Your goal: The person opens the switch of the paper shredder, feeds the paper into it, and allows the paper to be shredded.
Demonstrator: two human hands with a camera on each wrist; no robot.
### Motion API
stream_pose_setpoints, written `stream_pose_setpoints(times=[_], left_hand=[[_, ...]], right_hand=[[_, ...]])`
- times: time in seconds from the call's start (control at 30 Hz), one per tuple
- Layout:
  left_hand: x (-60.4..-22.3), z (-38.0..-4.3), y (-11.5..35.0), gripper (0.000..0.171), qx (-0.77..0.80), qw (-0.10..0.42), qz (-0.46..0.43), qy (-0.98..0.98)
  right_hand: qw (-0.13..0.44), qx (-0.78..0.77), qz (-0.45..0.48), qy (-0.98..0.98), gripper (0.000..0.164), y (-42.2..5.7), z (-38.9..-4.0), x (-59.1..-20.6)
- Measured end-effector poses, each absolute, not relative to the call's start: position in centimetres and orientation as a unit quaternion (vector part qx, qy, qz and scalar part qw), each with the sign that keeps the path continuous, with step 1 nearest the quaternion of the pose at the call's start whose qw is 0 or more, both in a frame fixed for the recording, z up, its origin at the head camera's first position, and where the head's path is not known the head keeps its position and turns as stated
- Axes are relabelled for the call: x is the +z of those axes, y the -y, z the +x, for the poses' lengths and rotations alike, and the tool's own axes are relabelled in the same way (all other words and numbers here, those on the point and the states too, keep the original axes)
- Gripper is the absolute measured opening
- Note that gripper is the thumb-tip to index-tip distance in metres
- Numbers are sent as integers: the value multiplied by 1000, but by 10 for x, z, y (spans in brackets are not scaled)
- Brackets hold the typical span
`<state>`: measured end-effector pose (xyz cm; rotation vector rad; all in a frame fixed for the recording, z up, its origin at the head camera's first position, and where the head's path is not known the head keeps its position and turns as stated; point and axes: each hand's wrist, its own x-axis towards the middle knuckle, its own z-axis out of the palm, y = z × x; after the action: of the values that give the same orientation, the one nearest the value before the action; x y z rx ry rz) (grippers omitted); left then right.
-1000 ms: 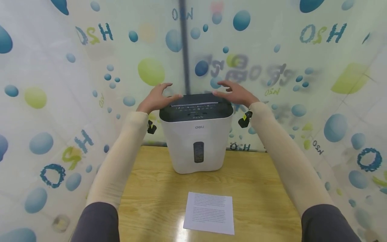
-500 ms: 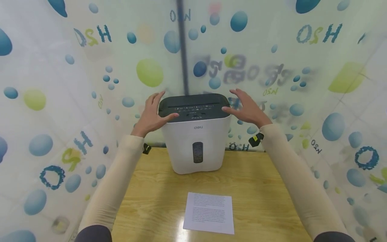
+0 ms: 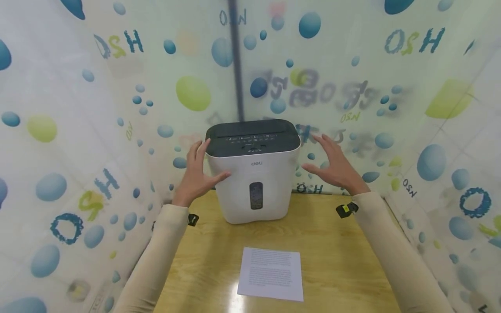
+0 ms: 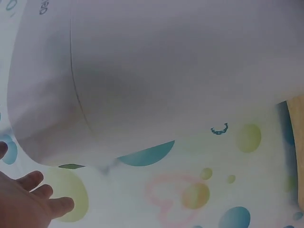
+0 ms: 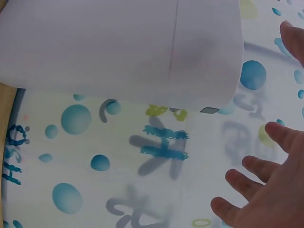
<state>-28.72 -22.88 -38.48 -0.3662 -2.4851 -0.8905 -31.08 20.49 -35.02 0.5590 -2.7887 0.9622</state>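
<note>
A white paper shredder (image 3: pixel 235 187) with a dark top stands upright at the back of the table, its small dark window facing me. My left hand (image 3: pixel 197 176) is beside its upper left side, fingers spread and thumb across the front in the head view. To the right of the machine, my right hand (image 3: pixel 332 167) is held up with thumb and fingers apart, a gap between it and the shell. In the left wrist view the shredder's white side (image 4: pixel 166 71) fills the upper part, the left fingers apart from it. The right wrist view shows the right fingers (image 5: pixel 249 185) spread, holding nothing.
A printed sheet of paper (image 3: pixel 271 274) lies on the wooden table (image 3: pixel 332 243) in front of the shredder. Patterned curtains (image 3: pixel 156 65) with blue and green spots hang behind and along both sides, close to the table's back edge.
Both hands have come down from above the shredder's top to its sides, moving toward me. The right hand has also shifted outward. Shredder and paper have stayed in place.
</note>
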Motion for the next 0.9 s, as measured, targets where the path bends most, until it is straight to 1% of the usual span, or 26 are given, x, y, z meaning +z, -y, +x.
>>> stream_pose_setpoints(times=[0.2,0.43,0.7,0.9], left_hand=[[-420,-275,222,119,-346,250,-125,895],[-456,-263,220,124,-353,273,-107,888],[-504,-244,214,128,-383,259,-104,880],[-542,-225,203,124,-416,235,-95,873]], right_hand=[[80,315,177,929,98,-214,-292,-373],[82,321,163,929,99,-219,-279,-403],[79,334,146,928,101,-223,-261,-445],[67,349,144,923,101,-220,-245,-481]])
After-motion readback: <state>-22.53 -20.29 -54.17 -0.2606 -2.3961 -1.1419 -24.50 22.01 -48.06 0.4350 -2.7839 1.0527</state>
